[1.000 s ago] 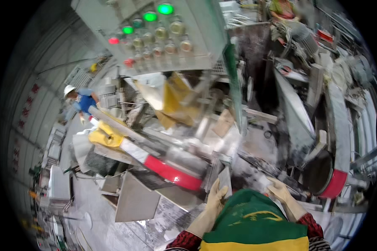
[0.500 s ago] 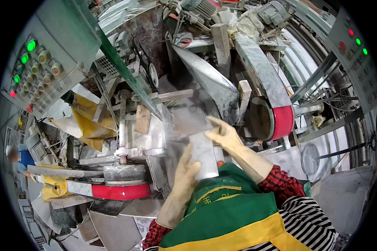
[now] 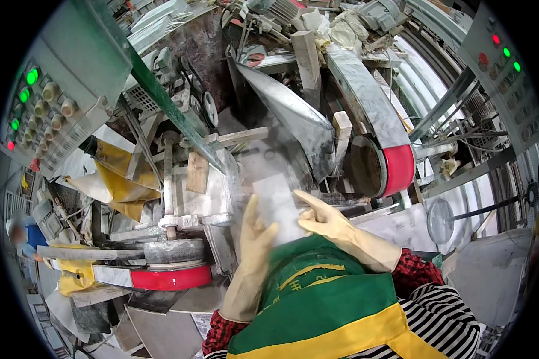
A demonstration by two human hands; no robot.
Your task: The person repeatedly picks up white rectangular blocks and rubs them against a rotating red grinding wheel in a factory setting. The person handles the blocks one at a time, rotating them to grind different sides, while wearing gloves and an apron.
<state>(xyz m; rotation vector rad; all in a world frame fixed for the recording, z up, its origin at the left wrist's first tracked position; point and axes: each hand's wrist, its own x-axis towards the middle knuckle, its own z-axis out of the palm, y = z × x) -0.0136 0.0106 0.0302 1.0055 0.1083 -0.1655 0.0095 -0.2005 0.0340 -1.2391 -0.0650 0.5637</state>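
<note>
Over a green-and-yellow apron (image 3: 317,305), a worker's gloved left hand (image 3: 253,244) and right hand (image 3: 329,221) flank a blurred pale slab (image 3: 279,203), thumbs apart from forefingers; from where I stand, I cannot tell whether either grips it. Beyond stands a red-banded machine (image 3: 400,170); far left, a person in blue (image 3: 35,236).

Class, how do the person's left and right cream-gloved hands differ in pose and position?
The left cream-gloved hand points mostly upward in the picture, while the right cream-gloved hand slants toward the upper left. The left hand is at the left side of the pale rectangular slab; the right hand is at its right. Both are gloved alike, with red-and-black checked sleeves behind.
</note>
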